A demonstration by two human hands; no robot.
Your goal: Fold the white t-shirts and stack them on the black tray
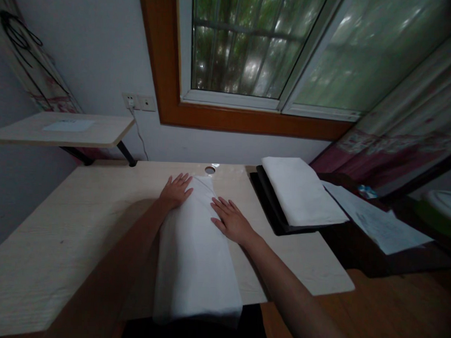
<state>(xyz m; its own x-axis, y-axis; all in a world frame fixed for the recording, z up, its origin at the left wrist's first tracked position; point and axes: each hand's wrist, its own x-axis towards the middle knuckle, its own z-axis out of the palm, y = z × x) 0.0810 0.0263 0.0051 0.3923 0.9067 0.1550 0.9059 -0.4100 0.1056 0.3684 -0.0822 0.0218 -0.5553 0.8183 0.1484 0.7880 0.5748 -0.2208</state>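
Observation:
A long strip of folded white cloth (200, 257) lies lengthwise on the pale wooden desk (79, 223), its near end reaching the desk's front edge. My left hand (175, 191) rests flat on the far left edge of the cloth, fingers spread. Flat against the cloth's right edge lies my right hand (231, 220), fingers stretched out and a little lower down. Slight creases run across the cloth between the two hands. Neither hand grips anything.
To the right, a folded white cloth (302, 191) sits on black folders (268, 205). Papers (379, 218) lie on a dark surface beyond. A raised shelf (64, 129) stands at the back left. A round cable hole (209, 170) is near the wall, below the window.

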